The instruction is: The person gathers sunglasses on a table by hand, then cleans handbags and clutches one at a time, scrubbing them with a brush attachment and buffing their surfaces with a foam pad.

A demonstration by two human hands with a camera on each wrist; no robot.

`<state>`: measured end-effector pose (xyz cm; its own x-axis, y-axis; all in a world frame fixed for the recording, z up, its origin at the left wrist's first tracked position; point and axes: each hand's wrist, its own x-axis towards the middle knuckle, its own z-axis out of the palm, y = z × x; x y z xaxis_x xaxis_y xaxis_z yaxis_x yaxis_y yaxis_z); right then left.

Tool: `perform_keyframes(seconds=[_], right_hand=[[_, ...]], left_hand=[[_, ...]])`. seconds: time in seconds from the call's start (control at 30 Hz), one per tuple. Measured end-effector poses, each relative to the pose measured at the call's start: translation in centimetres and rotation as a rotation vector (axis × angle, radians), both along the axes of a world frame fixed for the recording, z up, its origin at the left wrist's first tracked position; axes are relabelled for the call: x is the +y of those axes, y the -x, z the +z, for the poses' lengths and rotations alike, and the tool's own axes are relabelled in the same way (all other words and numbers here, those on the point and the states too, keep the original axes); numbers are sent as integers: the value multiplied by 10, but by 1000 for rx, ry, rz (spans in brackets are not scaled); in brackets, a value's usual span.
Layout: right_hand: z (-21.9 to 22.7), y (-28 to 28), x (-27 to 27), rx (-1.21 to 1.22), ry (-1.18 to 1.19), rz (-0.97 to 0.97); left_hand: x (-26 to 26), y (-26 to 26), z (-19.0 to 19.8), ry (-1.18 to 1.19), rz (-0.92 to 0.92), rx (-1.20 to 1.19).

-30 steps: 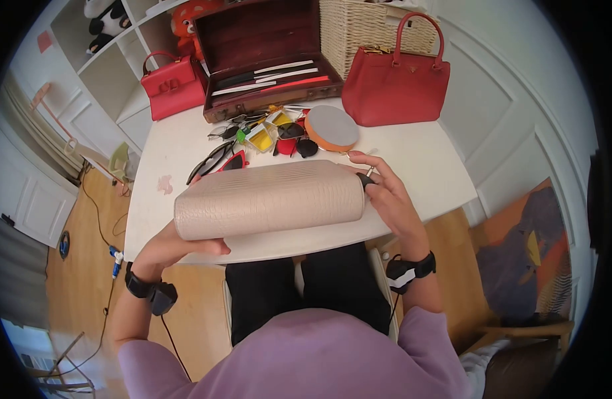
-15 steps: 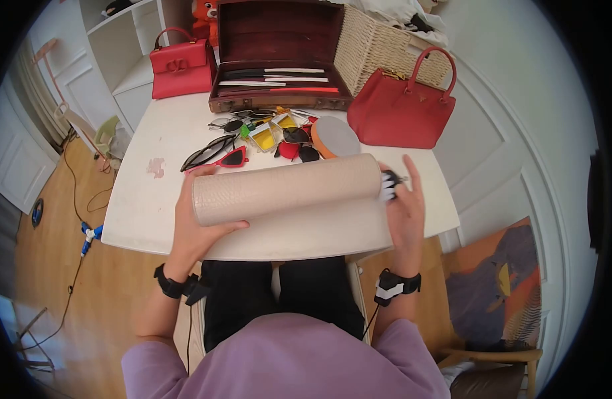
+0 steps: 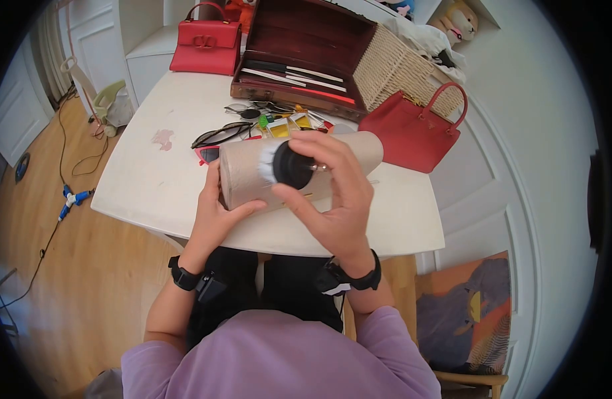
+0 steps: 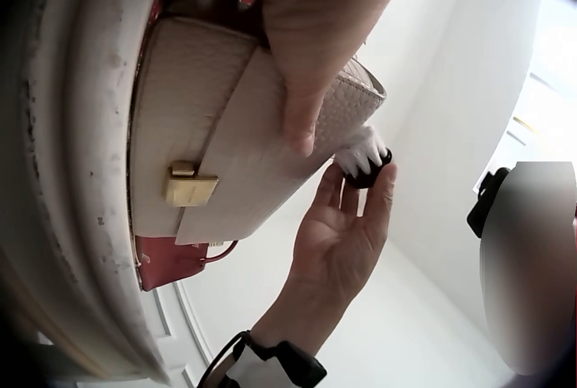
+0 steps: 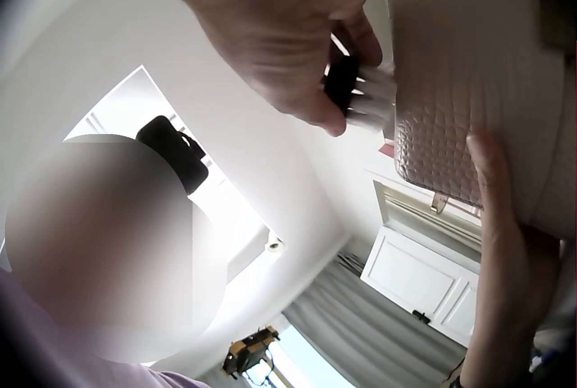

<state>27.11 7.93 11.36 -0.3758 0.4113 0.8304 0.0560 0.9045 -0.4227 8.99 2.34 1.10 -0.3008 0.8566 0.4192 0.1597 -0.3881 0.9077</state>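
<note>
A beige handbag (image 3: 366, 147) with crocodile-textured leather is held over the front of the table. My left hand (image 3: 216, 216) grips its left end, thumb along the near side. In the left wrist view a gold clasp (image 4: 191, 189) shows on the bag's flap. Between thumb and fingers, my right hand (image 3: 342, 206) pinches a round black brush (image 3: 294, 165) with white bristles. Those bristles (image 5: 371, 99) face the bag's textured end panel, right at its edge in the right wrist view.
On the white table (image 3: 143, 166) lie several sunglasses (image 3: 223, 135) behind the bag. An open brown case (image 3: 299, 60) stands at the back, between a small red handbag (image 3: 206, 50) and a larger red handbag (image 3: 412, 130). A wicker basket (image 3: 402, 66) is behind the larger one.
My right hand has brought the brush from beyond the bag's right end leftward, over the bag's top. The bag has turned and tilted, still gripped by my left hand. The head view has shifted.
</note>
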Motion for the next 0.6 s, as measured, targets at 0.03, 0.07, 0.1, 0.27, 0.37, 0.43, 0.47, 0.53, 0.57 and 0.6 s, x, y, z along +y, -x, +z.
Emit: perform_keyframes(seconds=[0.03,0.07,0.1,0.27,0.37,0.43,0.47,0.53,0.57,0.6], right_hand=[[3,2,-1,-66,-89,-90],[4,-4,4,-63,-78,-207],[5,-16,12,-64,-68,-324],[7,-22,25,275,149,-294],[-2,20,-12,31,-30,-44],[-5,29,-17,-139,-173,-14],[-8,25,-11,-141,-173,-5],[-15,7,10,-16,6,-261],[-18,2,19,-23,7,-256],[-21,-4,27,134,150,-255]], left_hand=[[1,3,-5,26,-38,-27],[2,7,-8,51,-77,-55],[3,7,-8,48,-72,-65],[6,5,-10,19,-97,-98],[6,5,-10,-34,-86,-113],[3,4,-6,-9,-59,-149],[1,3,-5,22,-42,-182],[2,4,-4,36,18,-134],[3,6,-1,45,15,-180],[4,5,-1,55,7,-225]])
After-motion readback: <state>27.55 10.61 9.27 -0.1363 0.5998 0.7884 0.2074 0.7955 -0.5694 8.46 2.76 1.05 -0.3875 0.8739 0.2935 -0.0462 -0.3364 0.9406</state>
